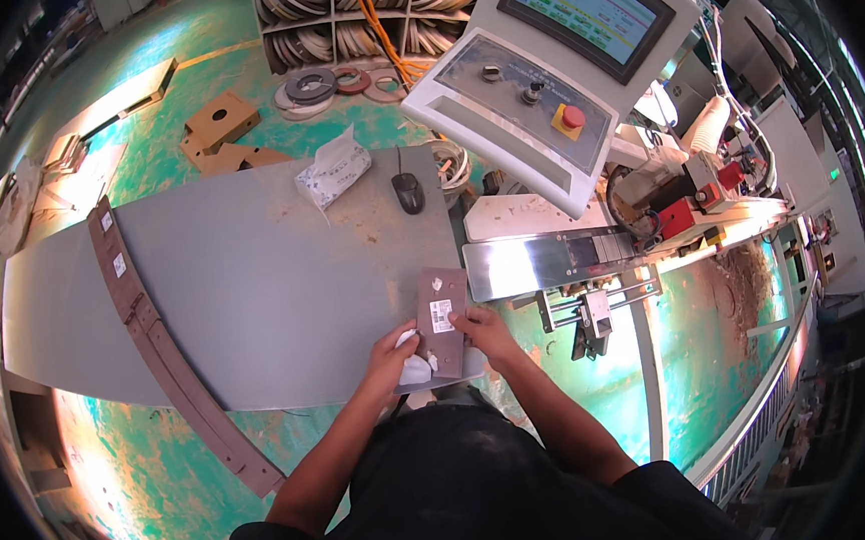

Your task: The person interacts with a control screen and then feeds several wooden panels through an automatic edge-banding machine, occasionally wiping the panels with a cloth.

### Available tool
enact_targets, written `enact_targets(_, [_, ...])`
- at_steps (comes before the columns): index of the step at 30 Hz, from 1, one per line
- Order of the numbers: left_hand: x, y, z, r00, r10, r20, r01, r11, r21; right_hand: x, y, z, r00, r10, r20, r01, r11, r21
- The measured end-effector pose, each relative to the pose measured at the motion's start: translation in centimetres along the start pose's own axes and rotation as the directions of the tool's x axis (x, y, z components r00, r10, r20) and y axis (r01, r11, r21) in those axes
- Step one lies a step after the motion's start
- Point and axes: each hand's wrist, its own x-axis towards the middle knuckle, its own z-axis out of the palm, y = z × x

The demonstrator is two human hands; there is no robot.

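Note:
A small brown rectangular panel [448,347] lies at the near right corner of the grey table, in front of my body. It bears a white printed label [442,316] and a whitish patch near its far end. My right hand [487,332] grips the panel's right edge, its thumb by the label. At the left edge is my left hand [392,357], closed on a crumpled white cloth [415,370] that rests against the panel. Whether its fingers also hold the panel is hard to make out.
Long brown boards [165,341] cross the grey table [272,271] and overhang its near edge. A tissue pack [335,170] and black mouse [408,192] lie farther back. A control console [531,103] with a red button and a machine [694,202] stand right.

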Motion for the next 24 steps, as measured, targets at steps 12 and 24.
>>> enact_targets(12, [-0.2, -2.2, -1.7, 0.992, 0.089, 0.088, -0.112, 0.942, 0.316, 7.4, 6.6, -17.4, 0.797, 0.032, -0.603, 0.340, 0.801, 0.493])
enact_targets(24, [-1.6, -2.8, -2.5, 0.994, 0.074, 0.078, -0.097, 0.933, 0.346, 5.6, 4.1, -8.5, 0.390, -0.595, -0.703, -0.002, 0.763, -0.647])
